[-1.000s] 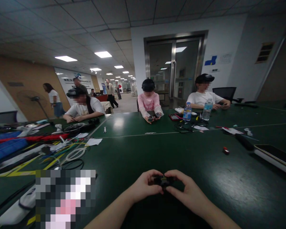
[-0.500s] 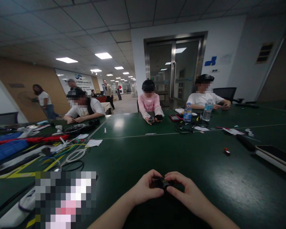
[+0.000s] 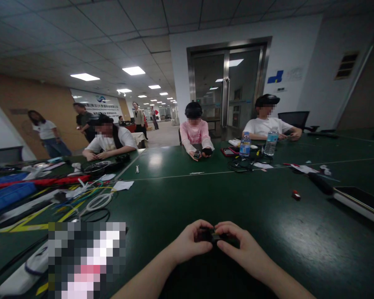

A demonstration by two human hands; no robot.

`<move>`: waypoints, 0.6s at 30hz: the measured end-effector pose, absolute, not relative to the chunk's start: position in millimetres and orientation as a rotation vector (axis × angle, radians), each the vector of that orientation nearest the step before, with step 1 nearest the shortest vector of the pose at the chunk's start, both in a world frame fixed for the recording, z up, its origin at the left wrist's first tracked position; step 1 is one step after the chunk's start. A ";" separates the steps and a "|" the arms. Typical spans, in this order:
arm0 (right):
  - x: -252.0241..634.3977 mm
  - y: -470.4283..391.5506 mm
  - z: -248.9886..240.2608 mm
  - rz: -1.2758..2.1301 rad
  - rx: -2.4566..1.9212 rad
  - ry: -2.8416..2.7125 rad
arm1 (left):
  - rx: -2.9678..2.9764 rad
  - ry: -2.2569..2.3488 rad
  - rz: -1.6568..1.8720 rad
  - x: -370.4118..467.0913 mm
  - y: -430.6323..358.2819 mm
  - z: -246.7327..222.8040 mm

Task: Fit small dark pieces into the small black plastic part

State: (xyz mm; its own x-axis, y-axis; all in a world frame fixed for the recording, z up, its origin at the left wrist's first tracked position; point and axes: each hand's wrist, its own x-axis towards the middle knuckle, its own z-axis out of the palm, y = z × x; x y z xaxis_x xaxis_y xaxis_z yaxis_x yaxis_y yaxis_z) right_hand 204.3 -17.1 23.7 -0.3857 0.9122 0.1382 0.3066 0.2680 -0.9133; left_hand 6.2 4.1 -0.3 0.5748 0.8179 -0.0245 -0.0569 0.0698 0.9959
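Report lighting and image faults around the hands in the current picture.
Head view: dim overall, soft glare on the green tabletop to the right of the right hand; head view: the dark object between it and the left hand too shadowed for detail; head view: pixelation hides a block at lower left.

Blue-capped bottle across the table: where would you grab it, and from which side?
Probably best around the middle of the blue-capped bottle, from the near side, above the black cables in front: it stands upright, its body looks round, and another bottle stands to its right.
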 end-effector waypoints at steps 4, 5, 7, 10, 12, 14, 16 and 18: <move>205.4 -14.5 21.5 1.102 -1.101 -1.778 | 1.353 0.726 0.734 5.6 4.0 -0.1; 206.1 -13.4 20.6 1.111 -1.100 -1.750 | 1.356 0.728 0.725 5.5 3.9 -0.1; 207.7 -11.1 19.0 1.152 -1.098 -1.690 | 1.359 0.730 0.717 5.5 3.7 0.2; 210.1 -8.6 18.2 1.201 -1.067 -1.601 | 1.351 0.730 0.729 6.1 3.0 1.6; 211.8 -7.7 18.4 1.181 -1.056 -1.531 | 1.339 0.732 0.729 6.7 2.5 3.0; 213.7 -7.1 18.7 1.147 -1.068 -1.448 | 1.336 0.735 0.731 7.0 2.3 3.9; 216.0 -6.5 18.5 1.119 -1.087 -1.380 | 1.341 0.735 0.728 6.7 2.6 4.1; 218.4 -5.7 17.8 1.096 -1.101 -1.359 | 1.348 0.733 0.723 6.1 3.1 3.6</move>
State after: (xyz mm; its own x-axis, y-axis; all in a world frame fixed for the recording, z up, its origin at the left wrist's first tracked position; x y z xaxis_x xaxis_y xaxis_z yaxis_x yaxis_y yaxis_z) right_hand 218.4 -5.7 17.8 -0.0540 0.9853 0.1620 0.0497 0.1647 -0.9851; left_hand 6.1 3.1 3.6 0.5858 0.8091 -0.0474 -0.0364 0.0847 0.9957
